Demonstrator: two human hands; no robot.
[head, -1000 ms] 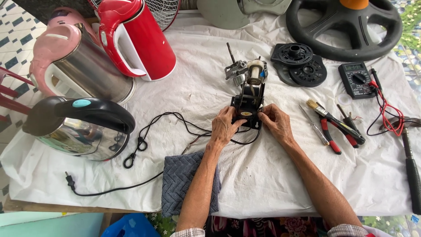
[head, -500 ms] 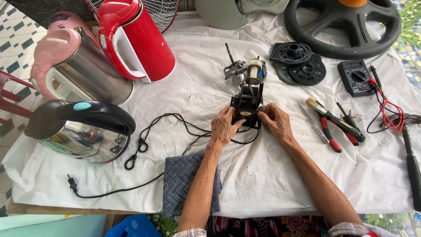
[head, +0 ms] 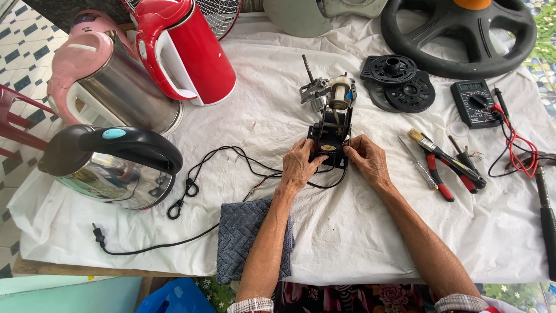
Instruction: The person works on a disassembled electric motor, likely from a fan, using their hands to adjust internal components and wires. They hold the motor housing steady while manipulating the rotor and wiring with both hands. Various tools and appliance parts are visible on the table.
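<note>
A small fan motor (head: 332,119) with a black housing, a cream gear part and a metal shaft lies on the white cloth (head: 370,232) at the table's middle. My left hand (head: 299,165) grips its near left side. My right hand (head: 367,160) holds its near right side. A thin black power cord (head: 191,185) runs from the motor leftwards to a plug (head: 98,235) near the front edge.
Three kettles stand at the left: black and steel (head: 110,168), pink (head: 98,75), red (head: 185,49). A grey towel (head: 246,235) hangs at the front edge. Right side: brush and pliers (head: 443,162), multimeter (head: 475,103), black discs (head: 397,81), round fan base (head: 463,32), hammer handle (head: 544,214).
</note>
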